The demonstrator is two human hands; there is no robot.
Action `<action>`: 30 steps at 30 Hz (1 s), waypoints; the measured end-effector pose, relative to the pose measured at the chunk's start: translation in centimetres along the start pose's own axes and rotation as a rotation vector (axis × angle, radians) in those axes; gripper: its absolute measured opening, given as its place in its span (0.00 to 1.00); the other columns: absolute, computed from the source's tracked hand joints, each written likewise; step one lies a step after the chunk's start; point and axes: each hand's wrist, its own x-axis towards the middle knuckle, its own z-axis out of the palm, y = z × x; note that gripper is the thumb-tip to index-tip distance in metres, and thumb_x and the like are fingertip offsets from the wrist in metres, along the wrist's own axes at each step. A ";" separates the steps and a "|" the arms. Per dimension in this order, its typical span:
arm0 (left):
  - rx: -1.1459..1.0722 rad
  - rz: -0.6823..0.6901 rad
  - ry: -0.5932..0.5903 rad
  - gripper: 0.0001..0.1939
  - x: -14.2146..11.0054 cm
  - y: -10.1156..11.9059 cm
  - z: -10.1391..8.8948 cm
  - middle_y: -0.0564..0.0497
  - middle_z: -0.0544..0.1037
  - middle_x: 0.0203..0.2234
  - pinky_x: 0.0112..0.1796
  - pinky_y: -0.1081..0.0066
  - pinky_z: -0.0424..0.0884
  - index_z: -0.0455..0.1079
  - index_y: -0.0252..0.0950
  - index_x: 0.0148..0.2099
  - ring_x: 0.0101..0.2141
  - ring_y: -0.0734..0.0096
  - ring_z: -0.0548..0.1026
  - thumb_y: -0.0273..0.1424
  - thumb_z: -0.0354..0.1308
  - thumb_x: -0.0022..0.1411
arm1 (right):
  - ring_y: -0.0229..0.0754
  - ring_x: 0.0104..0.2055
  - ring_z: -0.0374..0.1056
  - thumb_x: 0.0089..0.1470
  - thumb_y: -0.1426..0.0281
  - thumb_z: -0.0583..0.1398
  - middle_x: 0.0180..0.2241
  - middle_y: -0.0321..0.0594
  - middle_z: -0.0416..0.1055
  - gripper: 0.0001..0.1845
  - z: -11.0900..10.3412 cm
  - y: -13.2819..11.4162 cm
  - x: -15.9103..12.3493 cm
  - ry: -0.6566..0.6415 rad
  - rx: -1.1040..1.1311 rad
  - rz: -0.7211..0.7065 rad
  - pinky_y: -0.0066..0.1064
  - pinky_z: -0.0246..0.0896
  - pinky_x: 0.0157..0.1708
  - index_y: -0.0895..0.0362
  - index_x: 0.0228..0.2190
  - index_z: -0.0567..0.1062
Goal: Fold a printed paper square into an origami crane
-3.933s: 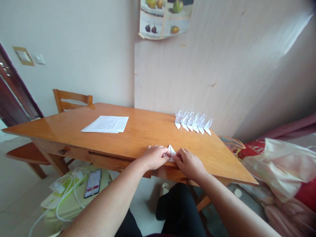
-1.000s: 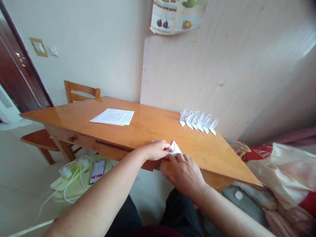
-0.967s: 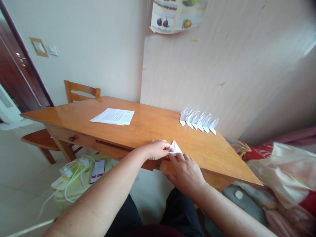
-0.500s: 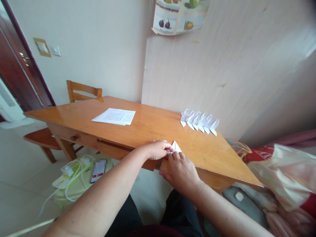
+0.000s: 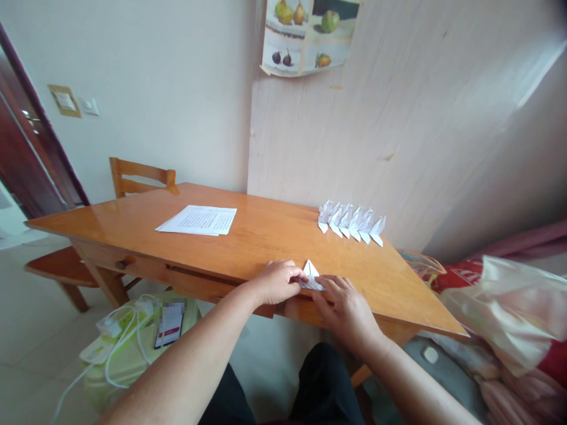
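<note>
A small piece of folded paper (image 5: pixel 310 270) with a pointed top lies at the near edge of the wooden table (image 5: pixel 266 230). Print shows along its lower part. My left hand (image 5: pixel 280 281) has its fingers curled and closed on the paper's left corner. On the other side, my right hand (image 5: pixel 345 304) rests its fingertips on the right corner, fingers stretched and thumb apart below the table edge. Farther back on the right stand several folded paper pieces (image 5: pixel 352 223) with upright points, set close together in a row.
A stack of printed sheets (image 5: pixel 199 220) lies at the table's left. Below it, a phone (image 5: pixel 169 324) and white cables (image 5: pixel 128 339) sit on a pale green stool (image 5: pixel 100 383). A wooden chair (image 5: pixel 144 171) stands behind the table, and plastic bags (image 5: pixel 505 313) are piled at the right.
My right hand has shifted right from the paper's lower middle to its right corner, uncovering the printed lower band. My left hand stays at the left corner. The camera view has tilted slightly.
</note>
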 end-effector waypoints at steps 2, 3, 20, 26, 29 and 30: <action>-0.020 0.011 0.049 0.11 -0.1 -0.2 0.3 0.52 0.78 0.37 0.41 0.68 0.68 0.78 0.43 0.45 0.38 0.65 0.76 0.33 0.58 0.60 | 0.51 0.51 0.69 0.61 0.70 0.57 0.48 0.46 0.75 0.17 0.1 1.0 0.0 0.023 -0.007 0.029 0.43 0.65 0.50 0.56 0.51 0.74; -0.039 0.011 0.074 0.11 -0.2 -0.2 0.4 0.52 0.78 0.36 0.41 0.68 0.68 0.77 0.42 0.45 0.38 0.65 0.76 0.33 0.60 0.59 | 0.51 0.50 0.69 0.61 0.70 0.57 0.48 0.46 0.76 0.17 0.2 1.4 0.0 0.030 -0.009 0.041 0.43 0.64 0.50 0.56 0.51 0.74; -0.118 0.022 0.251 0.08 -0.6 -0.6 1.4 0.51 0.77 0.37 0.43 0.66 0.71 0.75 0.41 0.43 0.41 0.65 0.75 0.28 0.61 0.59 | 0.42 0.32 0.68 0.59 0.65 0.58 0.32 0.38 0.72 0.07 1.2 0.7 2.4 0.046 0.267 0.288 0.33 0.58 0.33 0.53 0.33 0.76; -0.179 0.027 0.495 0.26 -1.0 0.0 3.1 0.42 0.74 0.52 0.54 0.54 0.69 0.65 0.38 0.59 0.52 0.56 0.72 0.34 0.64 0.60 | 0.40 0.29 0.64 0.57 0.61 0.61 0.27 0.35 0.70 0.10 1.9 0.6 2.9 0.225 0.852 0.474 0.31 0.59 0.31 0.55 0.33 0.70; -0.222 0.046 0.481 0.28 -0.8 0.8 4.0 0.41 0.74 0.53 0.54 0.54 0.70 0.62 0.38 0.61 0.53 0.56 0.73 0.33 0.64 0.61 | 0.39 0.31 0.66 0.55 0.60 0.63 0.30 0.35 0.70 0.12 1.8 -0.2 2.8 0.215 1.085 0.505 0.31 0.62 0.33 0.55 0.32 0.68; -0.233 0.047 0.480 0.28 -0.7 1.0 4.2 0.41 0.74 0.53 0.54 0.55 0.71 0.61 0.38 0.61 0.53 0.57 0.73 0.32 0.64 0.61 | 0.39 0.30 0.66 0.55 0.60 0.64 0.30 0.35 0.70 0.13 1.7 -0.5 2.7 0.200 1.159 0.520 0.30 0.62 0.32 0.54 0.32 0.68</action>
